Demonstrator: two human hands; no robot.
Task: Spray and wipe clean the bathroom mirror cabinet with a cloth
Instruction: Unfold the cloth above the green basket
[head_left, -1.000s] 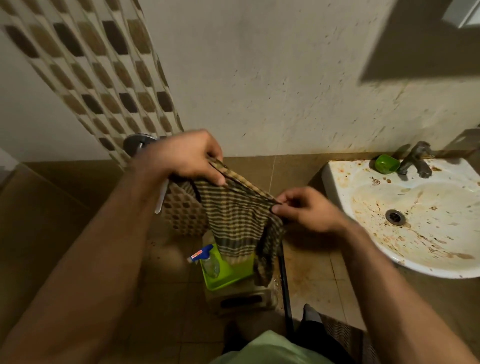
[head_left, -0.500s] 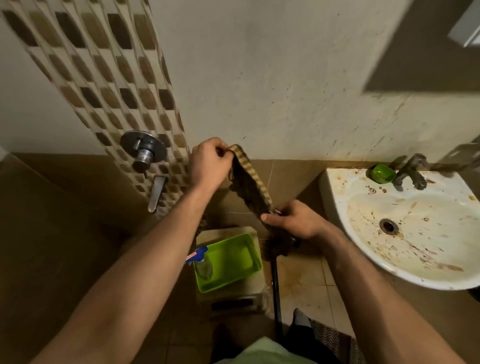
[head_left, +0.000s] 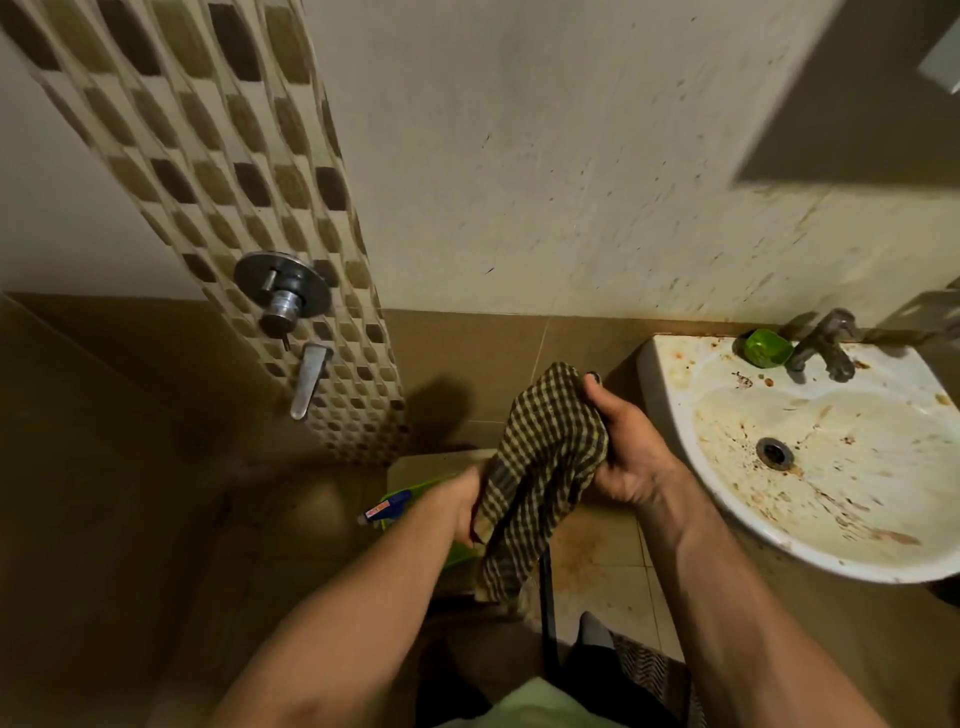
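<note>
A checked brown-and-cream cloth (head_left: 545, 467) hangs folded between my hands at the frame's centre. My right hand (head_left: 628, 447) grips its upper part, thumb up by the top edge. My left hand (head_left: 467, 504) holds the cloth's lower left edge; its fingers are hidden behind the fabric. Below my left wrist a spray bottle with a blue nozzle (head_left: 387, 512) lies in a green tray (head_left: 415, 491), mostly hidden by my arm. A corner of the white mirror cabinet (head_left: 943, 62) shows at the top right edge.
A stained white washbasin (head_left: 831, 467) with a metal tap (head_left: 826, 343) and a green soap dish (head_left: 766, 348) sits at right. A shower mixer valve (head_left: 283, 291) and lever (head_left: 309, 379) are mounted on the mosaic tile strip at left. A dark pole (head_left: 546, 608) stands below the cloth.
My left hand has dropped from the wall height down to the cloth's lower edge. My right hand has shifted up the cloth, which is now bunched and folded instead of stretched out.
</note>
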